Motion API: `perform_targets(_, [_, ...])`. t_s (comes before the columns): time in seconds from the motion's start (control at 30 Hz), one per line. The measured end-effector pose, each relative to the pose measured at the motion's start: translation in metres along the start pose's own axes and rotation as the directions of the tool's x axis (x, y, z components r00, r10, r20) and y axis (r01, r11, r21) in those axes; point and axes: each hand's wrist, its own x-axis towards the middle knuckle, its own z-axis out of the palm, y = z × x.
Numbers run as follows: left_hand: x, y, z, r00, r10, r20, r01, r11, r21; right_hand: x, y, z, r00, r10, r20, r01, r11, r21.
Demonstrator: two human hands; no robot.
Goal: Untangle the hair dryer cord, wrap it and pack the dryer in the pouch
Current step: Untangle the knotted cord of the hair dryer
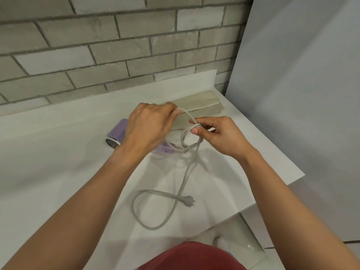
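A lilac hair dryer lies on the white counter, mostly hidden under my left hand. Its grey cord rises into a small twisted loop between my hands. My left hand pinches the cord's upper strand near the pouch. My right hand pinches the crossing of the loop with thumb and forefinger. From there the cord drops to the counter, makes a wide loop and ends in the plug. The beige pouch lies flat behind my hands.
A grey brick wall runs behind the counter. A pale panel stands at the right. The counter's right edge slants close to my right arm, with floor below it.
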Motion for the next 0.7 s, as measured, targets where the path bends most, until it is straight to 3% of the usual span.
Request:
perform_targets(0.1, [-0.004,-0.001,-0.007,0.932,-0.362,-0.002,0.343,0.885,-0.315,-0.002,0.006,0.005,0.999,0.044,-0.012,-0.043,0.999,0.029])
perform_targets(0.13, [-0.004,-0.001,-0.011,0.905,-0.425,0.028,0.404,0.836,-0.370,-0.003,0.007,0.007,0.998,0.052,-0.026,-0.050,0.997,0.061])
perform_targets(0.27, [-0.010,-0.002,-0.015,0.886,-0.445,0.130,0.459,0.799,-0.388,0.000,0.006,0.010,0.997,0.061,-0.053,-0.052,0.987,0.150])
perform_targets(0.37, [-0.010,-0.012,-0.013,0.866,-0.447,0.224,0.495,0.825,-0.272,0.001,0.003,0.008,0.997,0.068,-0.039,-0.059,0.978,0.198])
perform_targets(0.47, [-0.009,-0.014,-0.014,0.938,-0.295,0.181,0.318,0.941,-0.116,0.002,0.001,0.003,0.999,0.040,0.002,-0.040,0.990,0.132])
perform_targets(0.53, [-0.005,-0.007,-0.015,0.983,-0.047,0.177,0.062,0.995,-0.081,0.004,-0.001,0.001,0.999,0.006,0.041,-0.007,0.999,0.040])
perform_targets(0.6, [0.000,-0.002,-0.012,0.963,0.175,0.203,-0.184,0.983,0.026,0.006,-0.004,0.001,0.999,-0.022,0.047,0.022,1.000,0.010])
perform_targets(0.7, [0.011,0.002,-0.012,0.952,0.172,0.255,-0.201,0.975,0.092,0.007,-0.008,-0.001,0.999,-0.036,0.018,0.035,0.999,0.038])
